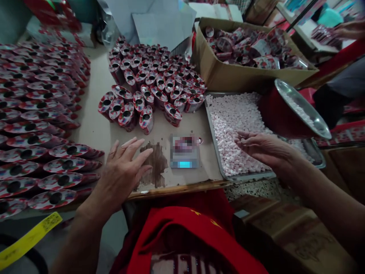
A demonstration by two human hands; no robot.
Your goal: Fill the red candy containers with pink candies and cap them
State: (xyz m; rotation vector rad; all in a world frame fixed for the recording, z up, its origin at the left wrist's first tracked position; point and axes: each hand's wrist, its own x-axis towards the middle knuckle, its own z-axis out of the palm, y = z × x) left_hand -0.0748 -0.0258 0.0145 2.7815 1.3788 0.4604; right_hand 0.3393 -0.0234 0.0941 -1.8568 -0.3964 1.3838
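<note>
My left hand (124,167) hovers at the table's front edge with its fingers spread and nothing in them. My right hand (264,148) is over a metal tray (213,133) of small whitish pellets (235,125). Its fingers are bent and drawn together with the thumb; whatever may lie in them is hidden. Between the hands stands a small scale (184,164) with a lit blue display. A red-and-white pack (185,141), partly blurred, rests on it. Behind the scale, several open-topped red-and-white packs (146,118) stand upright in a cluster.
Rows of similar packs (27,154) fill the left side. A cardboard box (228,78) piled with packs stands behind the tray. A tilted metal bowl (302,110) with pellets leans over the tray's right side. Another person's hand (349,29) shows at far right. Cartons (285,224) sit below.
</note>
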